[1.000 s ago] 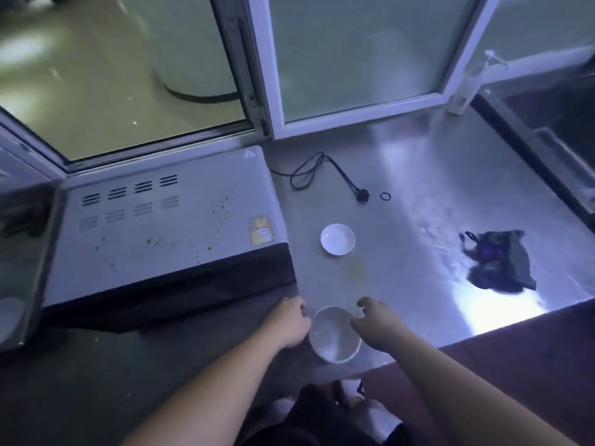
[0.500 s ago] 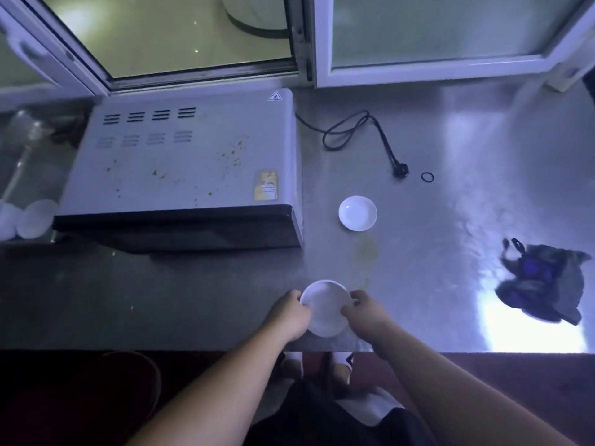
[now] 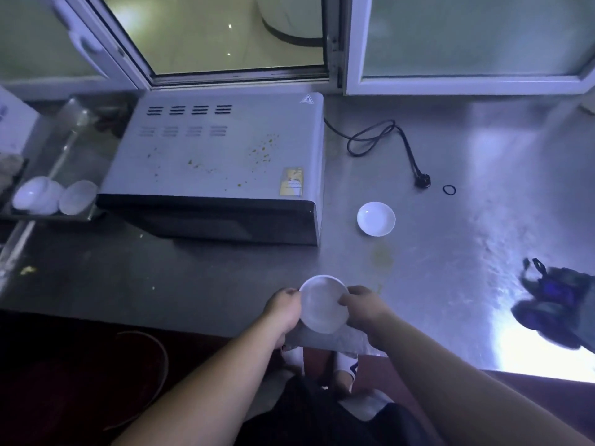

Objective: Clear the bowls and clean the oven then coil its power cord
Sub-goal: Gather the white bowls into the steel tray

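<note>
We hold a white bowl [image 3: 323,304] between both hands at the near edge of the steel counter [image 3: 467,259]: our left hand [image 3: 283,312] grips its left rim, our right hand [image 3: 362,307] pinches the right rim. Farther back, a small white dish [image 3: 376,218] sits just right of the oven [image 3: 222,162], whose top carries yellowish splatter. A dark cloth [image 3: 557,304] lies well to the right. Beyond the dish, the oven's power cord [image 3: 383,141] lies loosely looped, its plug [image 3: 423,182] beside a small black ring [image 3: 449,189]. Two more white bowls [image 3: 54,197] rest on a tray at the far left.
</note>
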